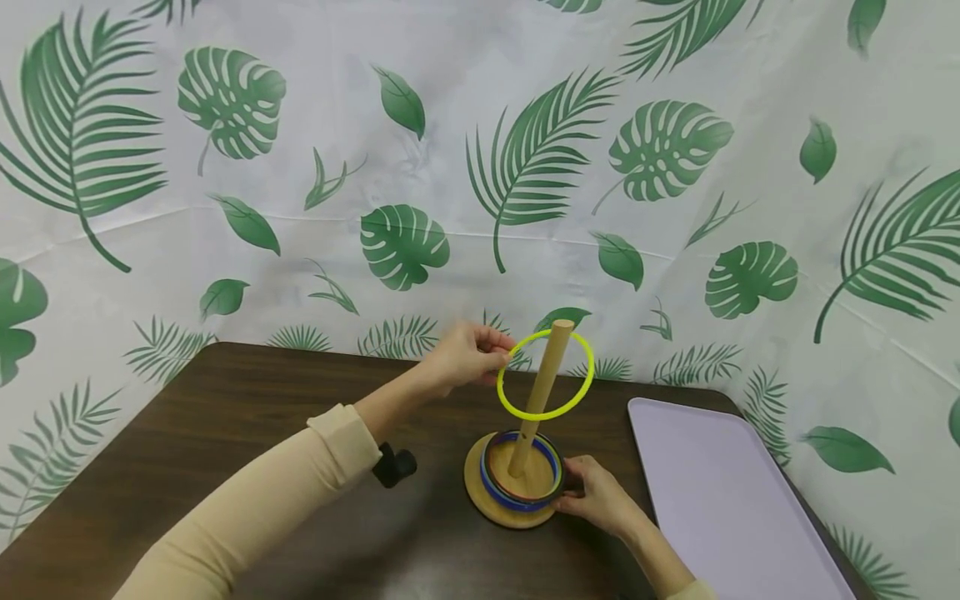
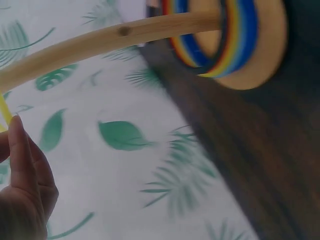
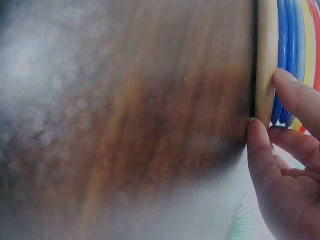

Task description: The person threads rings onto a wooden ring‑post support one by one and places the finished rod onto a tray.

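My left hand (image 1: 468, 357) pinches a thin yellow ring (image 1: 590, 367) at its left side. The ring hangs around the upper part of a wooden peg (image 1: 546, 371), which passes through it. In the left wrist view, fingertips (image 2: 16, 122) meet the yellow ring near the peg's end. The peg rises from a round wooden base (image 1: 474, 479) on the table. Around its foot lies a stack of rings in blue, yellow, red and black (image 1: 491, 492). My right hand (image 1: 600, 497) grips the base's right edge, its fingertips (image 3: 286, 77) beside the blue rings.
A pale purple tray (image 1: 720, 483) lies on the dark wooden table (image 1: 247, 400), to the right of the stand. A small black object (image 1: 393, 464) is beside the left sleeve. Behind the table hangs a white leaf-print cloth (image 1: 315, 125).
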Demonstrator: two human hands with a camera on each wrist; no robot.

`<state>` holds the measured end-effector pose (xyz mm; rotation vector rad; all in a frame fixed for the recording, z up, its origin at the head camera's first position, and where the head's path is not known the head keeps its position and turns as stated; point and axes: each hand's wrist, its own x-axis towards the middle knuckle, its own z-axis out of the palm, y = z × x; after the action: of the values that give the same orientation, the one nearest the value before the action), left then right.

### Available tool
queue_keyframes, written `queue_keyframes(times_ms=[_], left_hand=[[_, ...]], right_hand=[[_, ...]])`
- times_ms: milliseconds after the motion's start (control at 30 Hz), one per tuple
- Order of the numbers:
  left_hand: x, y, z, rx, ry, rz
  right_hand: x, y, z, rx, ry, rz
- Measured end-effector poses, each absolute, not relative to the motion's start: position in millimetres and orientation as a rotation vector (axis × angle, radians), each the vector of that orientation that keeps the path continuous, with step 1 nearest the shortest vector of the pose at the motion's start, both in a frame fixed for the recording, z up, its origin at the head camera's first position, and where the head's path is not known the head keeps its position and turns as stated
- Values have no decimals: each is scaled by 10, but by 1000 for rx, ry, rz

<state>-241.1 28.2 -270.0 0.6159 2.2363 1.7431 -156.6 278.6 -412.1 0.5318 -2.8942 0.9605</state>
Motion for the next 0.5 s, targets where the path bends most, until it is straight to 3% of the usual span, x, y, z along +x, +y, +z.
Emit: queue_keyframes(times_ms=[300, 500], left_hand=[[-2471, 262, -3320, 455, 2307, 1582], [-2457, 277, -3539, 435, 2343, 1531]], right_hand=[[-1586, 2790, -4153, 535, -2889, 1018], [-1574, 2793, -4149, 536, -2875, 1064]])
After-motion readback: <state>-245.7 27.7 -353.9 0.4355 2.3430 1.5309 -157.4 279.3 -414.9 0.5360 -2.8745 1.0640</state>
